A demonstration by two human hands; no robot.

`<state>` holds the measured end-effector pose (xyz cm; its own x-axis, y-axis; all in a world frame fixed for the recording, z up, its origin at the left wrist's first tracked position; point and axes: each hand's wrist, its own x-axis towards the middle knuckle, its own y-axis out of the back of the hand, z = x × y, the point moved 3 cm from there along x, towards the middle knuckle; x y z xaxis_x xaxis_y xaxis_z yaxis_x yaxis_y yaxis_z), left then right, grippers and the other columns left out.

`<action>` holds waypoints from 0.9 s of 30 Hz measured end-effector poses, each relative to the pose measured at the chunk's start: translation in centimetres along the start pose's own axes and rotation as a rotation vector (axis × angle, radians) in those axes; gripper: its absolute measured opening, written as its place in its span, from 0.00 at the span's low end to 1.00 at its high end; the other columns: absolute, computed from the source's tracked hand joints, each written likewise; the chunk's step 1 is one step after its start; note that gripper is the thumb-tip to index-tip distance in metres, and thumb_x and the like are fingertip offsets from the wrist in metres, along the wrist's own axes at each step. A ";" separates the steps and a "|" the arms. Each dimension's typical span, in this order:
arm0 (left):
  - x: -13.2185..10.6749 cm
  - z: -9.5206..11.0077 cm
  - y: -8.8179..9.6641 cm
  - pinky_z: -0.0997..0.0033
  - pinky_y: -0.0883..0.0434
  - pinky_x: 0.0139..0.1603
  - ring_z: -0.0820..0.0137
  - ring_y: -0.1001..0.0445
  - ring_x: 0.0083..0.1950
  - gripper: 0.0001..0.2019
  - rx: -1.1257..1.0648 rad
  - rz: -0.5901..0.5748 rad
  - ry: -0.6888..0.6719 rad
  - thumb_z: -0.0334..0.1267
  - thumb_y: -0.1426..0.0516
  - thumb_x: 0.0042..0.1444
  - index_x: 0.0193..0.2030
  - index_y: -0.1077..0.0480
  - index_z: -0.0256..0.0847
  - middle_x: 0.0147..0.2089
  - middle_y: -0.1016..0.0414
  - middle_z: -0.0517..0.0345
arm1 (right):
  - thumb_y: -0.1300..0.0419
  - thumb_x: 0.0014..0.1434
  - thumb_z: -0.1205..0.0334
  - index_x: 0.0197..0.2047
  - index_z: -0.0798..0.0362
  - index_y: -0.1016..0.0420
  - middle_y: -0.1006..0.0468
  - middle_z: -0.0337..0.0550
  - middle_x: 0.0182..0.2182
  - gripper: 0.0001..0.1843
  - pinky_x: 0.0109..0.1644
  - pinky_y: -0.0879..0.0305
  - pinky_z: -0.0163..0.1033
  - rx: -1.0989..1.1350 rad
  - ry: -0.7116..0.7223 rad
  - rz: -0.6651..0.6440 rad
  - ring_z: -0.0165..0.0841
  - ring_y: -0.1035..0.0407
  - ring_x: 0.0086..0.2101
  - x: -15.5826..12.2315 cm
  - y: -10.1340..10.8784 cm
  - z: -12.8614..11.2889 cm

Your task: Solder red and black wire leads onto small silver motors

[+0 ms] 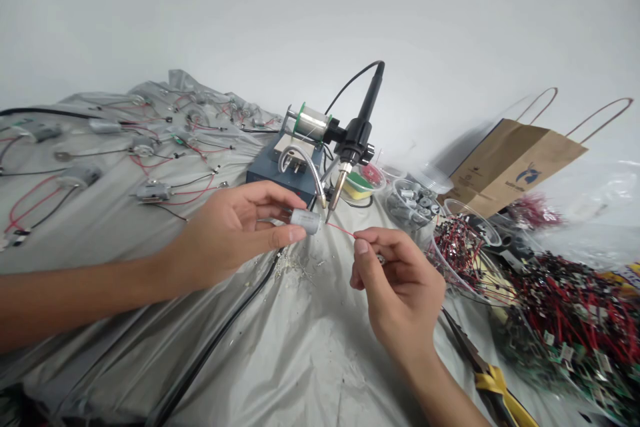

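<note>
Between the thumb and fingers of my left hand (235,233) is a small grey motor (306,221), its end turned toward the tip of the soldering iron (341,183). My right hand (400,280) pinches a thin red wire (341,229), which runs left to the motor's end. The iron points downward in a black holder, with its tip close to the wire and motor; whether they touch I cannot tell. A bent metal solder guide tube (315,173) ends beside the tip. Behind it, a solder spool (313,123) is mounted above a blue soldering station (270,163).
Several wired motors (153,192) lie on the grey plastic sheet (320,360) at left. A tub of bare motors (410,203), a brown paper bag (510,160) and piled red and black wires (575,307) stand at right. Yellow-handled pliers (490,380) lie by my right forearm.
</note>
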<state>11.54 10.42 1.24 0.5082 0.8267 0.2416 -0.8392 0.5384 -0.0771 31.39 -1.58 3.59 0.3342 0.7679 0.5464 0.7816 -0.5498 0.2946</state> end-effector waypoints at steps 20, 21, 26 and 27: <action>0.1 0.3 -0.1 0.74 0.20 0.46 0.68 0.15 0.47 0.14 0.016 0.011 -0.008 0.44 0.25 0.55 0.47 0.16 0.47 0.46 0.12 0.57 | 0.34 0.70 0.62 0.42 0.48 0.19 0.23 0.33 0.24 0.02 0.26 0.35 0.33 0.004 0.012 -0.010 0.25 0.32 0.21 0.1 0.0 -0.2; 0.2 0.3 0.0 0.74 0.20 0.45 0.67 0.15 0.47 0.15 0.016 0.009 -0.007 0.44 0.25 0.55 0.47 0.16 0.47 0.45 0.12 0.57 | 0.34 0.70 0.63 0.42 0.48 0.19 0.23 0.33 0.24 0.03 0.25 0.35 0.32 0.004 0.012 -0.009 0.25 0.32 0.21 0.1 0.0 -0.2; 0.1 0.0 0.0 0.74 0.19 0.48 0.67 0.15 0.49 0.16 0.001 0.018 0.009 0.43 0.24 0.54 0.48 0.16 0.47 0.48 0.12 0.56 | 0.34 0.70 0.62 0.42 0.48 0.18 0.23 0.33 0.24 0.02 0.25 0.35 0.32 -0.004 0.017 -0.006 0.25 0.31 0.21 0.0 0.0 -0.2; 0.1 0.0 0.0 0.74 0.19 0.48 0.67 0.15 0.49 0.16 -0.010 0.018 0.008 0.43 0.24 0.54 0.48 0.16 0.46 0.48 0.12 0.56 | 0.34 0.70 0.62 0.42 0.48 0.18 0.23 0.33 0.24 0.02 0.25 0.35 0.32 -0.003 0.020 -0.006 0.25 0.31 0.21 0.0 0.0 -0.2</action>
<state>11.62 10.49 1.29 0.4947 0.8374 0.2326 -0.8461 0.5252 -0.0912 31.26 -1.66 3.73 0.3192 0.7644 0.5602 0.7816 -0.5466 0.3005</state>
